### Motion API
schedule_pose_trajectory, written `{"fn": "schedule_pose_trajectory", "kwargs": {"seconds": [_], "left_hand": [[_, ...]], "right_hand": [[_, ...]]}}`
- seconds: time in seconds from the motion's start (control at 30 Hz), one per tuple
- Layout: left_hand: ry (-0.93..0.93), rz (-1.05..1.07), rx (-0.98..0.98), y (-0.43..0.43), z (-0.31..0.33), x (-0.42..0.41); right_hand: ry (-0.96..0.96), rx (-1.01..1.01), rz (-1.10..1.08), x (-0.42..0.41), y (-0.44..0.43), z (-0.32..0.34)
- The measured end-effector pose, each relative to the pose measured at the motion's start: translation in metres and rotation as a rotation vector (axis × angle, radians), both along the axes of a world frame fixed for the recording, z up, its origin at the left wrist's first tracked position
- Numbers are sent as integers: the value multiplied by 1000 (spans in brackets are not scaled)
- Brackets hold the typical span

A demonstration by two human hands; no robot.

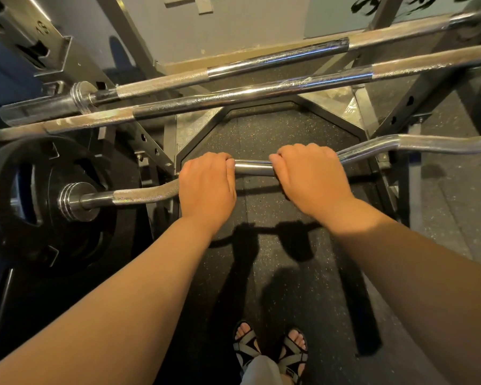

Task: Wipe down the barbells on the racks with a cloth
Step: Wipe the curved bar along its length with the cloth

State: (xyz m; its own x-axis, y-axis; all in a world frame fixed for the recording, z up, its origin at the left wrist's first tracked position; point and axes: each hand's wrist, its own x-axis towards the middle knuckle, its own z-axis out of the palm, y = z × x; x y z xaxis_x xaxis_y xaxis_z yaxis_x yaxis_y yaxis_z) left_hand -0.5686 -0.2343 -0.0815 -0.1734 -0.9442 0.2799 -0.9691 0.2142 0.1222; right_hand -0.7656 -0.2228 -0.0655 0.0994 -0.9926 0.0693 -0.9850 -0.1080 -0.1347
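Barbell (curl type) gripped overhand by left hand, right hand.

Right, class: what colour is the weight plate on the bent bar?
Black. The plate shows best in the head view, at left.

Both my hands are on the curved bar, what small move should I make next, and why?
Probably let go with your right hand and fetch the cloth, with your left hand holding the curved bar. Both hands grip bare metal near its middle, no cloth shows in view, and the black plate loads its left end, so a steadying hand seems wise.
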Motion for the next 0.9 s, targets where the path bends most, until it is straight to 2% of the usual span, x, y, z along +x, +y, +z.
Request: {"fn": "schedule_pose_trajectory", "kwargs": {"seconds": [0.07, 0.2, 0.33, 0.43, 0.5, 0.6, 0.63, 0.7, 0.8, 0.9], "left_hand": [[-2, 0, 3, -1, -1, 1], [-1, 21, -13, 0, -4, 0], [29, 12, -9, 0, -6, 1], [34, 9, 9, -1, -6, 1], [39, 11, -6, -1, -6, 0], [43, 11, -22, -1, -7, 1], [45, 10, -17, -1, -7, 1], [45, 9, -5, 0, -6, 1], [41, 2, 14, 0, -4, 2], [35, 7, 5, 0, -2, 0]], "right_hand": [[32, -33, -81, -19, 8, -5], [-123, -117, -272, -5, 24, -16], [-164, -86, -95, 19, 22, -12], [-149, -94, 65, -7, 25, -15], [-116, -113, -11, -20, 31, -18], [-249, -92, -255, 4, 36, -18], [-303, -62, -284, 17, 35, -18], [-343, -39, -194, 28, 32, -15], [-193, -44, 7, 2, 29, -9], [-154, -51, -141, -22, 34, -10]]}}
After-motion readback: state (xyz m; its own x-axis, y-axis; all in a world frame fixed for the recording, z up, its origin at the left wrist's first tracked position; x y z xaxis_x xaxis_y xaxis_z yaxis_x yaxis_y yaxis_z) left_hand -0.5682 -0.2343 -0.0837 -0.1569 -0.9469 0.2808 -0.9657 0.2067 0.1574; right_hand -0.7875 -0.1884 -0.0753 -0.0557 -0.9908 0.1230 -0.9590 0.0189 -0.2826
